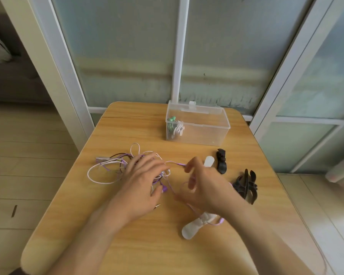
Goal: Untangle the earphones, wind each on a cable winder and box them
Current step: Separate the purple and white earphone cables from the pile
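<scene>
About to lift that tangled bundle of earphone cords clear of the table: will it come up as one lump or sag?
Probably sags: the tangled cords lie in loose thin loops. Likely light. The purple cord pinched by the right hand would drag along; the left hand rests on the bundle.

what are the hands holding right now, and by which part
The right hand pinches the purple earphone cable along its length, pulling it out of the tangle. The left hand rests on the tangle; any grip there cannot be told.
</scene>
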